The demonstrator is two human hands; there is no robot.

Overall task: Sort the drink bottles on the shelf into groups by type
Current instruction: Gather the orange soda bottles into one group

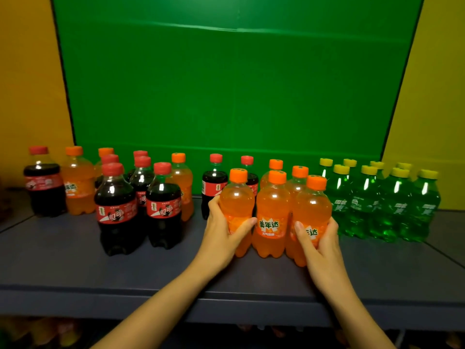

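Two hands: the left hand curls fingers and thumb round the left front orange bottle; the right hand wraps round the right front orange bottle.
Where: both held bottles stand on the shelf, front row of the orange cluster, with the middle orange bottle between them, ungripped.
Axis: each held bottle's long axis runs near vertical, cap up, base on the shelf, label toward the camera.
Risk, squeeze: pressing inward from both sides could pop or tip the middle bottle, since nothing holds it.
Risk, right side: the green bottles stand just beside the right hand; a slide that way could topple them in a row.
Risk, behind: a cola bottle stands close behind the left hand; pushing the cluster back could knock it or trap it among the orange.
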